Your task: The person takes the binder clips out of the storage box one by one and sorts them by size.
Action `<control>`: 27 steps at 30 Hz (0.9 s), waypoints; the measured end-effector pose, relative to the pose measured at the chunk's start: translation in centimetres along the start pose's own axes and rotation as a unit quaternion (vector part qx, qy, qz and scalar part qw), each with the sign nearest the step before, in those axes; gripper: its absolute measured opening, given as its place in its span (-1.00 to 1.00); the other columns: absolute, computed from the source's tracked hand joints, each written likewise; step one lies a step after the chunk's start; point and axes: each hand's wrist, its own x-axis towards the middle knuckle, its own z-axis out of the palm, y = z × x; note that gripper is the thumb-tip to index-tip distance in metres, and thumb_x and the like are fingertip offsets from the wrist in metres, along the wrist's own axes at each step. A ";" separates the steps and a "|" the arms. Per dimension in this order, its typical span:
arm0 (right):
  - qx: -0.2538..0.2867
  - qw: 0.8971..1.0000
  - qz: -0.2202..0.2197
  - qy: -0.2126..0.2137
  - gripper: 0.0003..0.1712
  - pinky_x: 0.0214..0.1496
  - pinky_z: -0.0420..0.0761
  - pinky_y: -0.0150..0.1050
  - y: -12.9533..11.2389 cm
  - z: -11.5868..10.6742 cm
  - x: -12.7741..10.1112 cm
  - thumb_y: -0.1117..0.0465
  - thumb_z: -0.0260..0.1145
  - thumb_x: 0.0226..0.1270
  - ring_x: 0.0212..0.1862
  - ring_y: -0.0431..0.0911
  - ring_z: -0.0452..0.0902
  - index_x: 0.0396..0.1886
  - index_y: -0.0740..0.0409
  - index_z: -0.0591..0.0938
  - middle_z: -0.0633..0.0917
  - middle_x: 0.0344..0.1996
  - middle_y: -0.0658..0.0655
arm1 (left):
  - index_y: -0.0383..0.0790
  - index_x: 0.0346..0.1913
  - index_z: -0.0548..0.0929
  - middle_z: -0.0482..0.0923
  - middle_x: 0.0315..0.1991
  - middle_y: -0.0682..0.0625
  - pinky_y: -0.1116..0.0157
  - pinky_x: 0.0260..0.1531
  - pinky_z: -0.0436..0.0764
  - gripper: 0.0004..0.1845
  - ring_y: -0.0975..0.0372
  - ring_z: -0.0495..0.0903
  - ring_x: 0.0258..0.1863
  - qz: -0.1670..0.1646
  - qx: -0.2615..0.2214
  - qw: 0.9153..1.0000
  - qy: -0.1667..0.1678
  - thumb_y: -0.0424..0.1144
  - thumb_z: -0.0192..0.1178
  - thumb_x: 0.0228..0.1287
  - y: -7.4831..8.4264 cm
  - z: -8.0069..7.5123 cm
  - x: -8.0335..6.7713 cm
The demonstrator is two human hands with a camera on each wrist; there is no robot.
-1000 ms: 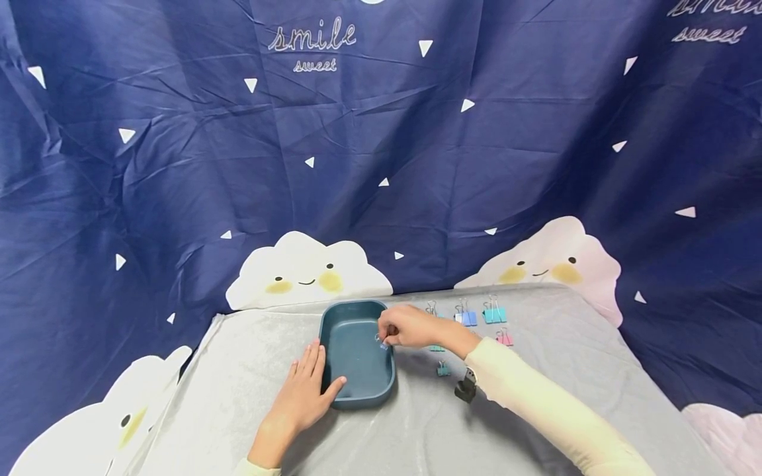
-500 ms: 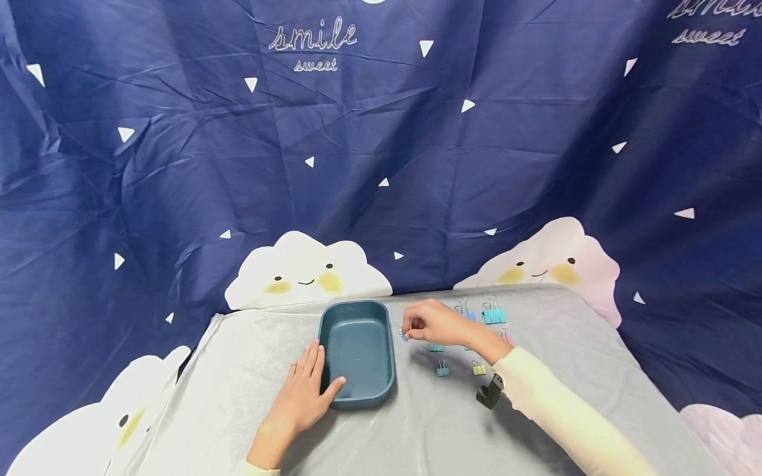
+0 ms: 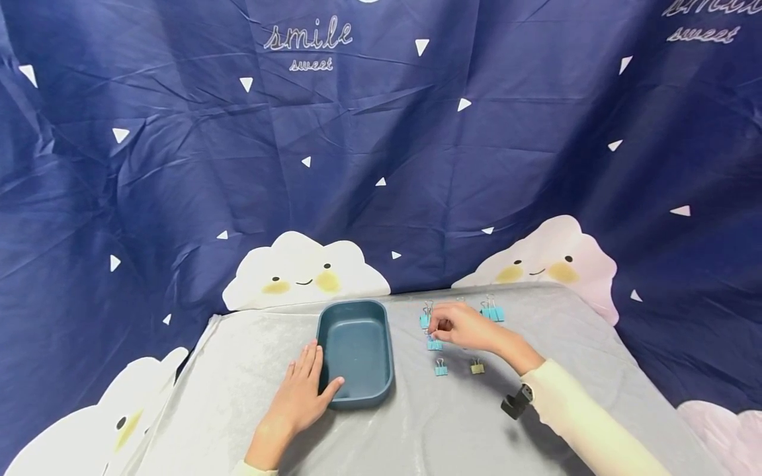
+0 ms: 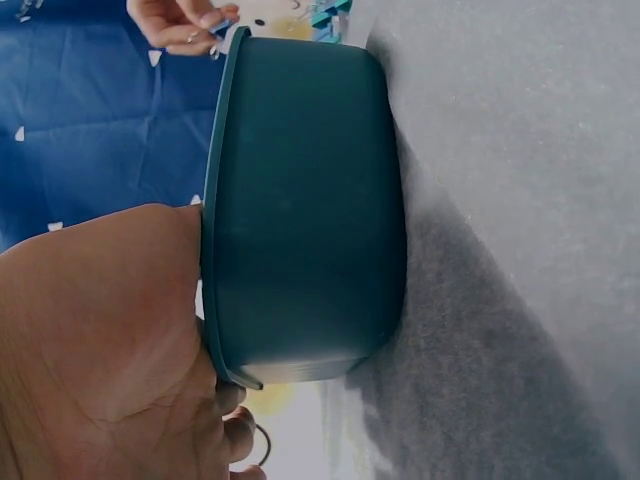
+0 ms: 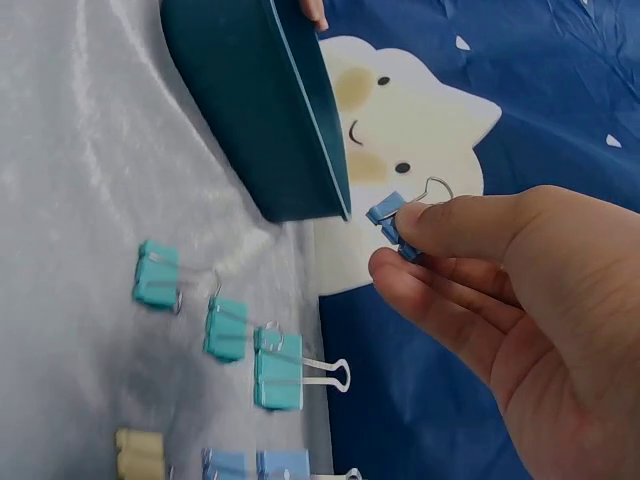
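Between thumb and fingers, my right hand (image 3: 467,327) pinches a small blue binder clip (image 5: 388,210) in the air, wire handles showing beside the thumb. In the head view this hand is over the left part of a group of binder clips, partly covering some. Below it are a teal binder clip (image 3: 435,345) and a smaller teal one (image 3: 440,368). My left hand (image 3: 297,393) rests on the left rim of a dark teal rectangular box (image 3: 360,402), fingers straight along the edge and thumb reaching over the near left corner. The left wrist view shows the palm against the rim.
A yellow binder clip (image 3: 477,367) lies on the grey cloth (image 3: 476,430) near the smaller teal one. A larger teal clip (image 3: 492,313) lies at the back right. Two more blue clips, one here (image 5: 283,464), show at the right wrist view's bottom edge. A blue curtain (image 3: 381,132) hangs behind.
My right hand has moved right with the blue binder clip, from the box's right rim across the cloth to over the clips. My left hand and the box have stayed in place.
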 end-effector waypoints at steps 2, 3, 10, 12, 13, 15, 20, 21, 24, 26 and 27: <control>-0.002 1.000 0.008 0.007 -0.84 -0.21 0.70 -0.35 0.4 -0.2 -0.8 0.33 0.51 0.36 -0.31 -0.38 0.62 -0.34 -0.03 0.74 0.75 -0.36 -0.16 | -0.44 0.67 0.13 -0.02 0.73 -0.31 -0.28 0.66 0.07 -0.05 -0.18 -0.01 0.73 0.001 -0.003 1.000 0.001 0.23 0.09 0.60 0.0 0.0 0.0; 0.001 1.000 0.010 0.010 -0.83 -0.21 0.70 -0.36 0.5 -0.3 -1.2 0.34 0.50 0.36 -0.31 -0.39 0.61 -0.35 -0.03 0.74 0.75 -0.36 -0.16 | -0.44 0.67 0.13 -0.02 0.73 -0.31 -0.29 0.65 0.07 -0.05 -0.19 0.00 0.73 0.003 -0.005 1.000 0.003 0.23 0.10 0.60 0.0 0.0 0.0; 0.009 0.999 0.021 0.034 -0.81 -0.24 0.70 -0.36 2.0 -1.0 -3.8 0.39 0.50 0.31 -0.34 -0.40 0.61 -0.36 -0.01 0.74 0.73 -0.39 -0.15 | -0.48 0.65 0.16 0.03 0.71 -0.36 -0.34 0.60 0.11 -0.03 -0.24 0.06 0.69 0.024 -0.011 0.999 0.030 0.25 0.11 0.57 -0.7 0.6 0.1; 0.009 0.999 0.036 0.034 -0.82 -0.23 0.70 -0.37 2.3 -1.2 -4.4 0.37 0.51 0.32 -0.32 -0.41 0.61 -0.35 -0.03 0.75 0.72 -0.37 -0.16 | -0.49 0.65 0.16 0.04 0.71 -0.36 -0.33 0.61 0.10 -0.03 -0.24 0.06 0.70 0.023 -0.009 0.999 0.030 0.24 0.12 0.58 -0.6 0.6 0.1; 0.011 0.998 0.043 0.035 -0.82 -0.21 0.71 -0.37 2.5 -1.2 -4.8 0.36 0.51 0.32 -0.32 -0.40 0.62 -0.35 -0.03 0.76 0.72 -0.37 -0.16 | -0.48 0.65 0.16 0.03 0.71 -0.35 -0.32 0.62 0.10 -0.03 -0.23 0.06 0.70 0.022 -0.008 0.999 0.029 0.25 0.11 0.58 -0.6 0.5 0.1; 0.019 0.998 0.057 0.035 -0.83 -0.19 0.72 -0.35 2.9 -1.5 -5.5 0.36 0.51 0.33 -0.30 -0.39 0.63 -0.34 -0.02 0.76 0.72 -0.35 -0.16 | -0.47 0.66 0.15 0.01 0.72 -0.33 -0.30 0.63 0.09 -0.03 -0.21 0.04 0.71 0.016 -0.004 1.000 0.020 0.26 0.09 0.58 -0.5 0.4 0.1; 0.035 0.995 0.079 0.048 -0.83 -0.18 0.72 -0.35 3.6 -1.9 -7.2 0.39 0.50 0.32 -0.30 -0.37 0.63 -0.34 0.02 0.75 0.75 -0.36 -0.14 | -0.44 0.67 0.13 -0.02 0.73 -0.30 -0.27 0.66 0.07 -0.03 -0.18 0.00 0.73 0.008 0.002 1.000 0.007 0.27 0.07 0.59 -0.2 0.1 0.0; 0.035 0.995 0.082 0.052 -0.84 -0.18 0.72 -0.36 3.8 -2.0 -7.5 0.39 0.51 0.32 -0.30 -0.37 0.63 -0.34 0.02 0.75 0.75 -0.36 -0.14 | -0.44 0.67 0.13 -0.01 0.73 -0.30 -0.28 0.66 0.08 -0.04 -0.18 0.01 0.73 0.009 0.001 1.000 0.009 0.26 0.08 0.59 -0.2 0.1 0.0; 0.036 0.993 0.089 0.064 -0.84 -0.19 0.71 -0.37 4.1 -2.1 -8.5 0.37 0.52 0.31 -0.29 -0.37 0.62 -0.34 0.02 0.76 0.75 -0.36 -0.13 | -0.47 0.65 0.16 0.01 0.72 -0.33 -0.31 0.63 0.09 -0.04 -0.22 0.04 0.71 0.015 -0.006 1.000 0.019 0.23 0.12 0.58 -0.3 0.2 -0.1; 0.036 0.992 0.094 0.072 -0.84 -0.20 0.70 -0.37 4.3 -2.2 -9.1 0.36 0.53 0.31 -0.30 -0.38 0.61 -0.34 0.01 0.76 0.75 -0.36 -0.13 | -0.49 0.64 0.18 0.04 0.71 -0.36 -0.33 0.61 0.10 -0.05 -0.25 0.06 0.69 0.019 -0.013 0.999 0.027 0.21 0.15 0.57 -0.4 0.4 0.0; 0.037 0.992 0.098 0.075 -0.84 -0.20 0.70 -0.38 4.4 -2.2 -9.4 0.36 0.54 0.31 -0.30 -0.38 0.61 -0.34 0.00 0.76 0.75 -0.36 -0.13 | -0.50 0.63 0.19 0.05 0.70 -0.36 -0.35 0.60 0.11 -0.05 -0.26 0.07 0.69 0.022 -0.013 0.999 0.030 0.21 0.15 0.56 -0.4 0.4 0.0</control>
